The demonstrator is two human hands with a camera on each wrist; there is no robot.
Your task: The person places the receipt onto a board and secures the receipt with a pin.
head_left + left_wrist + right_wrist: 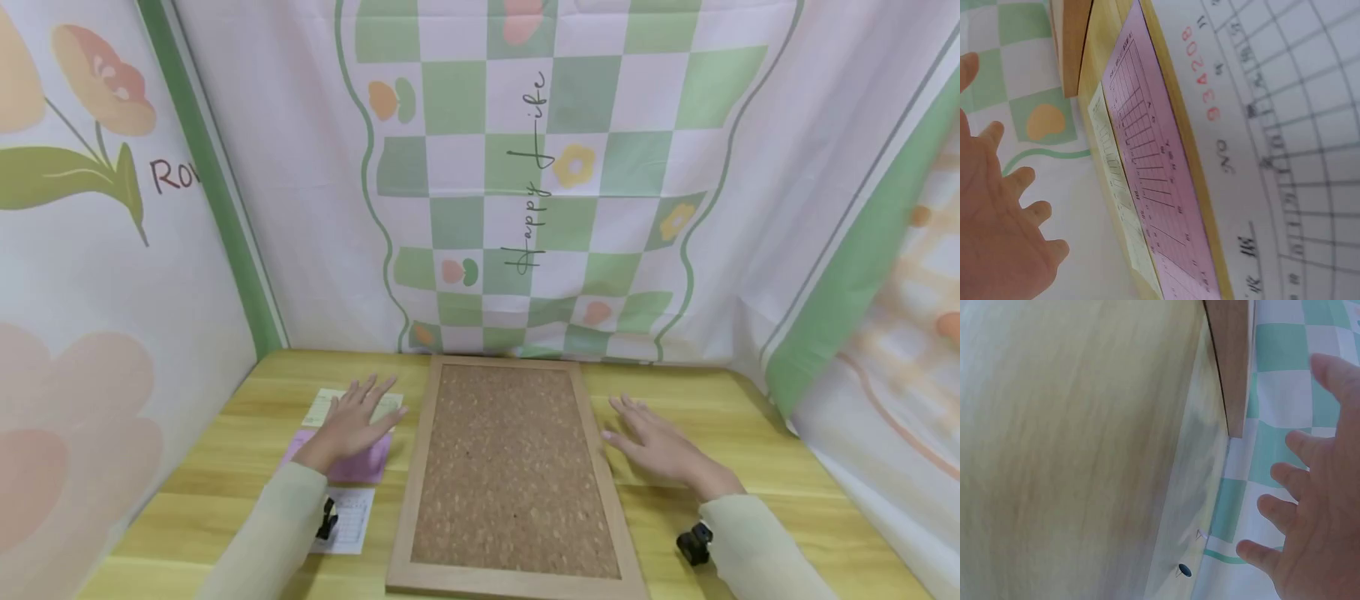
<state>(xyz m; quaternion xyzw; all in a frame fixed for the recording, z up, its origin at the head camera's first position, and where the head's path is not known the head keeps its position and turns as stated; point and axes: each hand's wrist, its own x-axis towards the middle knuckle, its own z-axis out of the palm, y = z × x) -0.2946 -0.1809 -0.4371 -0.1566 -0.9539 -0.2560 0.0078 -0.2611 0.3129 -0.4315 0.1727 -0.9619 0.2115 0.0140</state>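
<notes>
A wood-framed cork board (517, 467) lies lengthwise on the table between both hands. Left of it, three printed paper forms run in a column: a pale yellow one (1110, 144) farthest off, a pink one (1154, 169) in the middle, and a white one (1285, 125) with a red number nearest. My left hand (352, 423), fingers spread and holding nothing, hovers above the yellow and pink forms and partly covers them. On the board's other side, my right hand (660, 446) is raised with straight fingers, near the frame. Two small thumbtacks, one dark (1185, 570) and one pale (1201, 535), show beneath it in the right wrist view.
The wood-grain table (795, 492) ends at a hanging checkered cloth (517, 167) behind the board. More printed fabric hangs at the left (90, 292) and right (885, 275). Each sleeve carries a small black wrist camera, the right one (694, 544) plainly visible.
</notes>
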